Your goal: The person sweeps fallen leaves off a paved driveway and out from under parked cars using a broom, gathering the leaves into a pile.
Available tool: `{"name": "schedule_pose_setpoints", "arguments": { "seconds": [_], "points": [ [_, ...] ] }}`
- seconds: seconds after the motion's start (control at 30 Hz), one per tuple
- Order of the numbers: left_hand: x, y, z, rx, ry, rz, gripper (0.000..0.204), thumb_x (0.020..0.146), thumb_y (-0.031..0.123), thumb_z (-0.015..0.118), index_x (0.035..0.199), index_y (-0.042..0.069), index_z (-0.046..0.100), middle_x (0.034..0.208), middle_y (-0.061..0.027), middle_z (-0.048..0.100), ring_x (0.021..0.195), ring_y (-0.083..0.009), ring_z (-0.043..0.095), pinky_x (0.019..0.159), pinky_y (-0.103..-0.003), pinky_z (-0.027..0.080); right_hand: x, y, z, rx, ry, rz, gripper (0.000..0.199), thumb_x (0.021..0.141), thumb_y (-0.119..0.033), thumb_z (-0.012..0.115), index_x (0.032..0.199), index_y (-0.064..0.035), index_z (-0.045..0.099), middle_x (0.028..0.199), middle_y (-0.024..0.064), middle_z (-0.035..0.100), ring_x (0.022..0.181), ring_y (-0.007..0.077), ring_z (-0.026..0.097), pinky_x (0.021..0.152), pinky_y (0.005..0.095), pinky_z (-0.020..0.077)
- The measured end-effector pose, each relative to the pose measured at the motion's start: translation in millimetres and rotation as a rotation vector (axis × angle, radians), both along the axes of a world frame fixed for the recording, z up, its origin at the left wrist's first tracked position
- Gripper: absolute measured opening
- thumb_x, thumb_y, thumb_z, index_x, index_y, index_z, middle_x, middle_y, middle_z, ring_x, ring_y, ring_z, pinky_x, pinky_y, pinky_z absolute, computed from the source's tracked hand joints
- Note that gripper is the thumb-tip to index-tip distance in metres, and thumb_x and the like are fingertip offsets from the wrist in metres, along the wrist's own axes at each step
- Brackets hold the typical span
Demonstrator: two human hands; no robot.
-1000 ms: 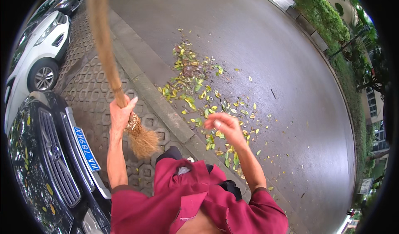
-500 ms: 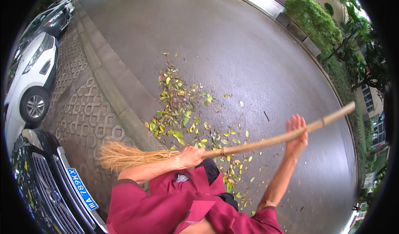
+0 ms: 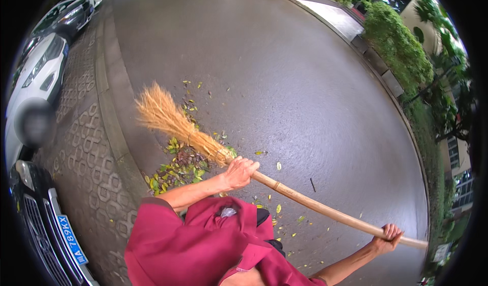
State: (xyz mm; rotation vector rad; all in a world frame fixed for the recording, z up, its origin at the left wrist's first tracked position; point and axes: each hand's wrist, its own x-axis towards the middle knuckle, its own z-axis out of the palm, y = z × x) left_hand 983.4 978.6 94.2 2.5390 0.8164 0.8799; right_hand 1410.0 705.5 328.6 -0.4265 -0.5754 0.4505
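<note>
A straw broom [image 3: 310, 203] with a long bamboo handle slants across my body, its bristle head up at the left and the handle's end down at the right. My left hand [image 3: 240, 173] is closed round the handle just below where the straw is bound. Farther along, close to the end, my right hand [image 3: 387, 238] wraps its fingers round the bamboo. Under and beside the straw lies a heap of yellow, green and brown leaves [image 3: 185, 166] on the wet road, partly hidden by the broom and my left forearm. The bristles appear raised above the ground.
A stone kerb [image 3: 109, 113] runs along the left, beside patterned paving [image 3: 96, 159]. Parked there are a white car [image 3: 35, 77] and a dark car [image 3: 38, 220]. Wet asphalt [image 3: 284, 82] spreads ahead. Hedges [image 3: 396, 42] line the far right edge. A dark stick [image 3: 312, 185] lies on the road.
The broom head has swung forward and up from beside the dark car, and the handle's end has dropped. My right hand has moved down and right, its spread fingers now closed round the handle.
</note>
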Motion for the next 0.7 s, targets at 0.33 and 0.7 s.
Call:
{"name": "schedule_pose_setpoints", "arguments": {
  "seconds": [0.33,0.7],
  "points": [
    [98.0,277.3,-22.0,0.015,-0.054,-0.019,0.011,0.072,0.004,0.052,0.081,0.008,0.049,0.066,-0.0066,0.052,0.070,-0.0267,0.057,0.062,-0.040,0.039,33.3,270.6,9.6,0.211,-0.207,0.394,0.033,0.086,-0.013,0.063,0.064,-0.0123,0.039,0.053,-0.0014,0.033,0.044,0.0096,0.032,0.046,0.0236,0.0315],
    [76.8,691.2,-130.6,-0.017,-0.028,0.389,0.009,0.069,0.007,0.066,0.072,0.009,0.057,0.075,-0.0098,0.059,0.081,-0.0297,0.060,0.072,-0.040,0.047,-49.9,636.9,-17.5,-0.096,-0.401,0.130,0.031,0.090,-0.014,0.057,0.065,-0.0134,0.038,0.054,-0.0015,0.031,0.049,0.0112,0.030,0.055,0.0276,0.0309]
  ]
}}
